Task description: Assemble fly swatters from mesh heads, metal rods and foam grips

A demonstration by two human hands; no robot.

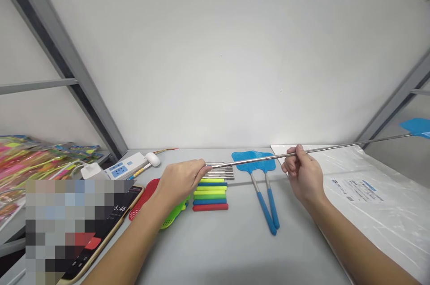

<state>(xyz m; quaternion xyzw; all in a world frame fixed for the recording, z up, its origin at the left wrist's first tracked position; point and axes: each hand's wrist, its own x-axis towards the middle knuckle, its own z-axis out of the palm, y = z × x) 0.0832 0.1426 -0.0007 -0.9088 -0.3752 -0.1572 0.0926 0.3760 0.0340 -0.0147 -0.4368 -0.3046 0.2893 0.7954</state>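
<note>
An extended telescopic fly swatter (255, 160) stretches across the view, its blue head (418, 127) cut off by the right edge. My left hand (183, 179) is wrapped round its near end, which is hidden in the fist. Farther along, my right hand (304, 173) grips the thin metal rod between thumb and fingers. Below the rod lie two collapsed blue fly swatters (265, 195), their heads overlapping. Beside my left hand are several coloured handle grips (210, 200) in a stack and several metal rods (221, 172). Green swatter heads (173, 218) and a red one (148, 195) are partly under my left wrist.
A phone (110, 218), partly pixelated, lies at the left, with a power strip (126, 166) and a white plug behind it. Plastic-wrapped colourful goods (43, 164) fill the far left. A white plastic-covered package (376, 200) lies at right. Grey metal posts frame the white wall.
</note>
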